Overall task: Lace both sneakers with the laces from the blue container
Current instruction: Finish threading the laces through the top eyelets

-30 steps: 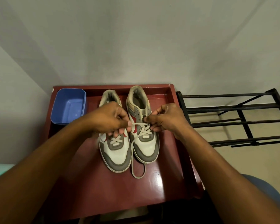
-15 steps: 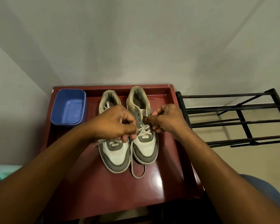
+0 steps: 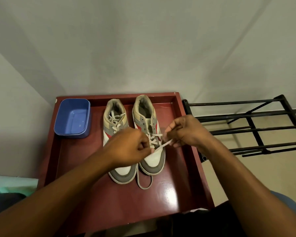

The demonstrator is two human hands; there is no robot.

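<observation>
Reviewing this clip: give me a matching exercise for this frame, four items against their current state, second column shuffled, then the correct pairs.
Items:
1. blue container
2. left sneaker
3. right sneaker
4. lace

States:
A. upper eyelets not yet laced
B. stretched between left hand and right hand
C. nothing visible inside
D. laced up to the collar

Pairs: 1-C, 2-D, 3-A, 4-B

Glossy red table [image 3: 169,194], smooth plastic container [image 3: 72,132].

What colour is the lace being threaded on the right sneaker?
Off-white lace, seen in the head view.
</observation>
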